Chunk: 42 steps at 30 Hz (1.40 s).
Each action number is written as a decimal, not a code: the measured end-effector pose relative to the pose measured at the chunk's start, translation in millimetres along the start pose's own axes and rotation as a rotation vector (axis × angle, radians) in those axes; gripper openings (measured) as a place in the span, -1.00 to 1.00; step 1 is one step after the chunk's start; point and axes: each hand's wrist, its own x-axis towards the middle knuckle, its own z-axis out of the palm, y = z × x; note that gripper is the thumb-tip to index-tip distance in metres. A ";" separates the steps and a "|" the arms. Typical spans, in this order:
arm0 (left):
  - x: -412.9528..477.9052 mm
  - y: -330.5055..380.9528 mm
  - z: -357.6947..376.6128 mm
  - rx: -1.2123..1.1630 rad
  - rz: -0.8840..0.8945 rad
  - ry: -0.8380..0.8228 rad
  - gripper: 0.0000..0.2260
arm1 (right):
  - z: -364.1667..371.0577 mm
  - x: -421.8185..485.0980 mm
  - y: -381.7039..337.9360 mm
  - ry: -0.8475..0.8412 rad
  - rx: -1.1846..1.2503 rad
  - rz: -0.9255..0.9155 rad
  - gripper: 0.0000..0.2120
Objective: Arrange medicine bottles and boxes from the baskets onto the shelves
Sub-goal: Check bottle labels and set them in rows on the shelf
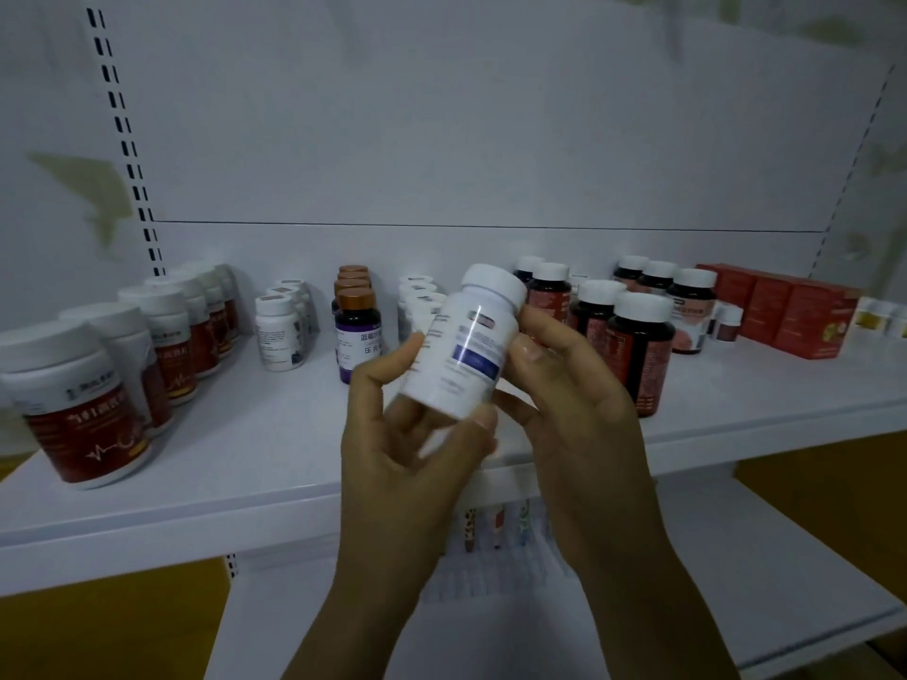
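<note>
Glossy white plastic bottle [464, 346]; smooth matt white shelf [245, 449]; red cardboard boxes [795, 311].

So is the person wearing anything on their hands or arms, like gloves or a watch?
No. The left hand and right hand are bare: no gloves, rings or watch. Both forearms are bare too, no sleeves in view. Nails are short and plain.

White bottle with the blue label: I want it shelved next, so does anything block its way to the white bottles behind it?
Nothing visible does. The left hand and right hand hold the white bottle tilted over the shelf; the strip before the row of white bottles looks bare, though the hands hide part.
</note>
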 end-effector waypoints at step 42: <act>37.2 -59.4 -35.5 1.550 0.363 -0.056 -0.31 | 18.8 295.0 91.7 -0.077 -1.428 0.047 -0.61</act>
